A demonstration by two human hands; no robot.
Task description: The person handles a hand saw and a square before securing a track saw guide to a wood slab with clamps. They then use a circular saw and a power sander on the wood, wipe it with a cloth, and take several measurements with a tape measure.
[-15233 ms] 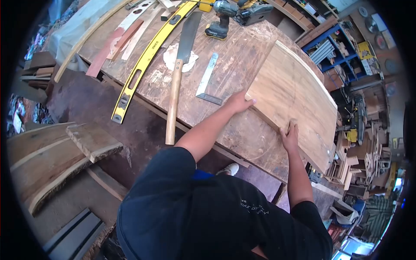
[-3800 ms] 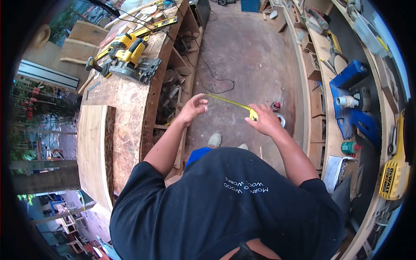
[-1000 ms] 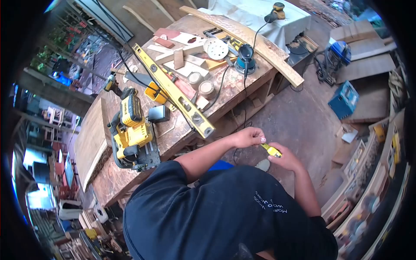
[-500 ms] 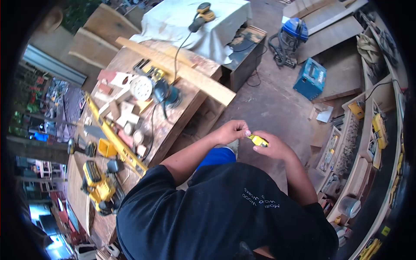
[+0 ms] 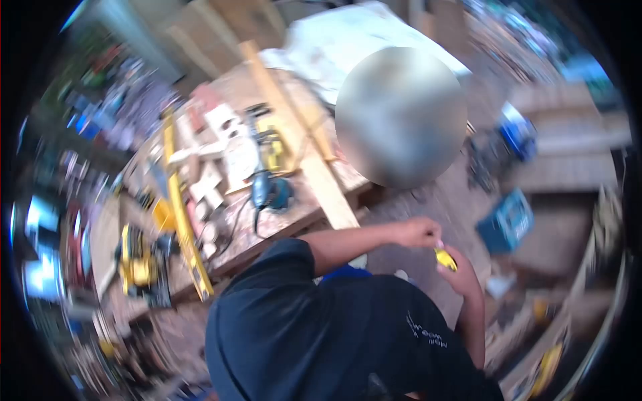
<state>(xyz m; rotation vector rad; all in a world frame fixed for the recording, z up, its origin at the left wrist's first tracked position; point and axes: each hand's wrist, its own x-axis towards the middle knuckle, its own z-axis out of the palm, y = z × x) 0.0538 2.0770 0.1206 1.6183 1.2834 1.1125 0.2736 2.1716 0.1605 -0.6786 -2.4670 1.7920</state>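
- The right hand (image 5: 461,271) has its grip closed around a yellow tape measure (image 5: 444,258), held in front of the chest above the floor (image 5: 435,207).
- The left hand (image 5: 418,232) sits just beside it, fingertips pinched together at the tape's upper end; the blur hides whether they touch the case or the blade.
- Both hands are close together, well apart from the table (image 5: 281,220), which lies to the person's left.
- On the table: a long yellow level (image 5: 179,207) running lengthwise, a blue sander (image 5: 269,192) with its cord, a yellow saw (image 5: 137,260) near the close end, and a pale plank (image 5: 304,144) laid across the far edge.
- A blue box (image 5: 506,220) stands on the floor beyond the hands.
- The frame is smeared by motion, so small items on the table cannot be told apart.
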